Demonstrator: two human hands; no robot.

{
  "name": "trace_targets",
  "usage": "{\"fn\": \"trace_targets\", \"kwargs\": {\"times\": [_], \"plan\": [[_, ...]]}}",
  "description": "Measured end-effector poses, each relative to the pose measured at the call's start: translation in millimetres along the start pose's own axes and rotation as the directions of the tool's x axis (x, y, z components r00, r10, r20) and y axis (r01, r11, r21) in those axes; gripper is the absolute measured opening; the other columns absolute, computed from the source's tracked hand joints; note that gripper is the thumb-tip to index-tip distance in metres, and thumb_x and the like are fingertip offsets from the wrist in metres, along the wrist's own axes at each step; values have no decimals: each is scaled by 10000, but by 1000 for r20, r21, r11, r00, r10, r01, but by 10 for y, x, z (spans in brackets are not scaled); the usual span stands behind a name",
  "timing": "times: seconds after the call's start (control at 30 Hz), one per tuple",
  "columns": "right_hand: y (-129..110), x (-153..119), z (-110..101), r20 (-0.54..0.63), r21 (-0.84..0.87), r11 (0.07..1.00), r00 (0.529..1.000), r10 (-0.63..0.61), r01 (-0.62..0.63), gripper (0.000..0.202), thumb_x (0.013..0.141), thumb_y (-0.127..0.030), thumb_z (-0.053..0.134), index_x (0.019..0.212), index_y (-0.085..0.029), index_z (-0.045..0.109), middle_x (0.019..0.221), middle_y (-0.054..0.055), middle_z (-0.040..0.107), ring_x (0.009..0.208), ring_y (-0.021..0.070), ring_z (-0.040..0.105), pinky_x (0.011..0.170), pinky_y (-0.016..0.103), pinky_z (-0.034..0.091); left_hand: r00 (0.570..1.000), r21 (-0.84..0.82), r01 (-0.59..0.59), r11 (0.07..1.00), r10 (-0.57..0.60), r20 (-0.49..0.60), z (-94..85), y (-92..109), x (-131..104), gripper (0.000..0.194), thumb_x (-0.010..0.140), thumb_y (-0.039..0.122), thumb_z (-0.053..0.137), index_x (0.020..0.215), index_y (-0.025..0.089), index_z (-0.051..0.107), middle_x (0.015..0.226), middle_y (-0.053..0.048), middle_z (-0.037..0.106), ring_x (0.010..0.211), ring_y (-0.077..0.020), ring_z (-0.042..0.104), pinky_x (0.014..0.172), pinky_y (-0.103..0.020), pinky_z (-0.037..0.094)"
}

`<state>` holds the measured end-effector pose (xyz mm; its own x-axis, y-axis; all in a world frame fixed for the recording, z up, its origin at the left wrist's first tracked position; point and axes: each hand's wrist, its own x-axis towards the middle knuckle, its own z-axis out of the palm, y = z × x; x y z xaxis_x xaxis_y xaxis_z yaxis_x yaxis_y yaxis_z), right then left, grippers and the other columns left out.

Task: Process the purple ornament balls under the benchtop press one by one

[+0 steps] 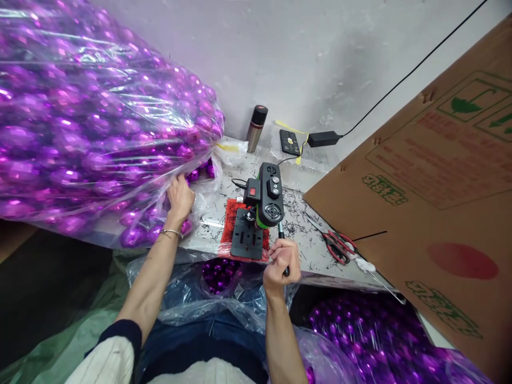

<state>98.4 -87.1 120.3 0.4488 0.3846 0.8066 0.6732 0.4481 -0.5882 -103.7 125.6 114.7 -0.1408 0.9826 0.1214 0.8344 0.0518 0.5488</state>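
Observation:
My left hand (181, 198) reaches into the mouth of a clear plastic bag (160, 101) full of shiny purple balls (134, 234). Its fingers curl downward among the balls, and their tips are hidden, so what they hold does not show. My right hand (282, 262) is wrapped round the black-gripped lever (281, 233) of a small black tabletop machine (272, 194). That machine has round vents, a red switch and a slotted black base plate (247, 234). Under the plate lies a red cloth (229, 226), sprinkled with dark clippings.
Behind the machine are a steel flask (256, 130), a phone (289, 142) and a power adapter (323, 139). Red-handled scissors (338, 248) lie to the right, beside a large cardboard box (432, 213). More purple balls (368, 336) fill the space below the table's right edge.

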Motion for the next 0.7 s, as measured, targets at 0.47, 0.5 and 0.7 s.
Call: {"fn": "trace_targets", "kwargs": {"times": [0.47, 0.5, 0.7], "plan": [[11, -11, -3, 17, -19, 999, 999, -29, 29, 365, 1041, -180, 437, 684, -224, 500, 648, -28, 536, 643, 129, 590, 598, 275, 442, 997, 17, -52, 998, 51, 63, -45, 1, 42, 386, 909, 461, 776, 1084, 130, 682, 1104, -216, 730, 1183, -417, 660, 974, -478, 524], [9, -6, -5, 22, -20, 999, 999, -35, 35, 363, 1041, -179, 437, 686, -225, 500, 651, -27, 538, 646, 129, 591, 597, 275, 440, 997, -87, -15, 996, 21, 76, -74, 24, -10, 422, 908, 533, 764, 1054, 146, 686, 1020, -182, 744, 1102, -387, 701, 913, -442, 544], [-22, 38, -13, 26, -35, 999, 999, -24, 25, 360, 1041, -177, 440, 688, -228, 494, 651, -28, 533, 647, 126, 585, 598, 277, 429, 892, -804, 396, 444, 22, 452, -145, 174, -527, 535, 984, 673, 604, 1151, 171, 681, 949, -85, 760, 772, -194, 764, 653, -274, 584]]}}
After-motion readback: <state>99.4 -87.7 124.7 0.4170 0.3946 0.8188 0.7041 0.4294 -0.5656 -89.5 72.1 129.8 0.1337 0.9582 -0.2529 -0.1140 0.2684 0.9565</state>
